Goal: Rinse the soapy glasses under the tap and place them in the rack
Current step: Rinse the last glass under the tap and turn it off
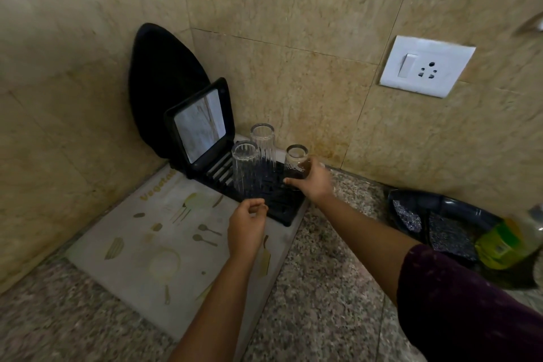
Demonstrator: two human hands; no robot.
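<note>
Right hand [313, 182] wraps the small glass [296, 166], mouth down, at the right end of the black dish rack [282, 206]. Left hand [246, 226] hovers at the rack's front edge, fingers loosely curled, empty. I should seat the rim flat on the slats, clear of its neighbours, before letting go. Rack contents: near ribbed glass [245, 167], far ribbed glass [264, 141], both inverted; tray [199, 123] propped at the left end.

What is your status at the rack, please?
Right hand grips short clear glass at right edge of black plastic rack. Left hand free, near rack front. Two tall ribbed glasses on rack, nothing blocking.
</note>
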